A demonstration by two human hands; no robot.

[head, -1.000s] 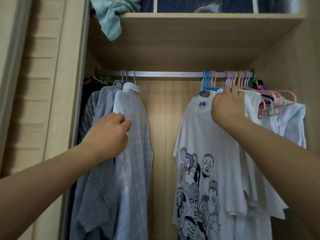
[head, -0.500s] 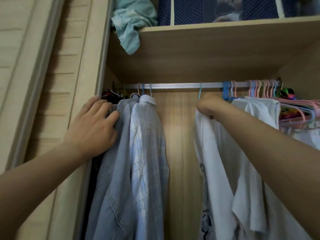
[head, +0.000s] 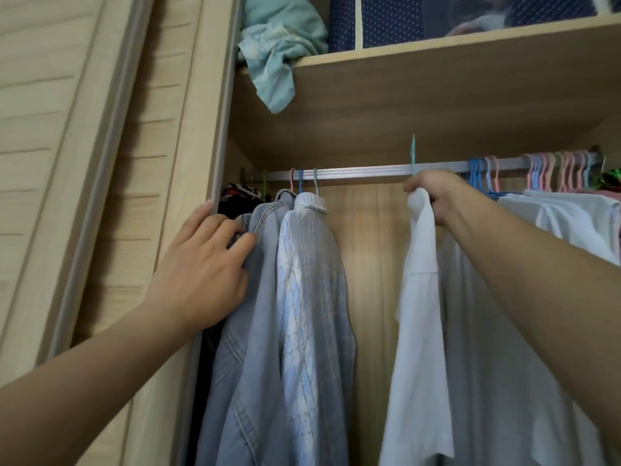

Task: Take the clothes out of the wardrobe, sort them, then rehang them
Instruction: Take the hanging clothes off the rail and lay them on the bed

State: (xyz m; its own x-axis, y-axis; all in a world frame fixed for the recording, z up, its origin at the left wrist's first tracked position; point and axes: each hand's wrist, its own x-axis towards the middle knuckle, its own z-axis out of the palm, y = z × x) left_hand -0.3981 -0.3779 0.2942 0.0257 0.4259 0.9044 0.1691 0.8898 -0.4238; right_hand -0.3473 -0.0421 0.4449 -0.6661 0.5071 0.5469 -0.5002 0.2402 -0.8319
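Wood-grain panels form the wardrobe (head: 386,105), whose sliding door (head: 100,163) stands at the left edge and whose upper shelf (head: 437,45) carries a crumpled mint cloth (head: 275,55) at its left end beside a navy dotted storage box (head: 386,18). Beneath the shelf an aluminium rail (head: 363,170) spans the opening. Toward its left end hang a denim jacket (head: 245,364) and a pale striped shirt (head: 312,314), touching each other; near its right end cluster blue and pink hangers (head: 551,166) above white garments (head: 571,216). A white T-shirt (head: 420,348) hangs at mid-rail, gripped at its top by the right hand (head: 433,196), fingers curled tight around the fabric; a teal hanger hook (head: 413,156) rises just above the fist. The left hand (head: 205,270) rests flat on the denim jacket's shoulder, fingers extended and slightly spread.
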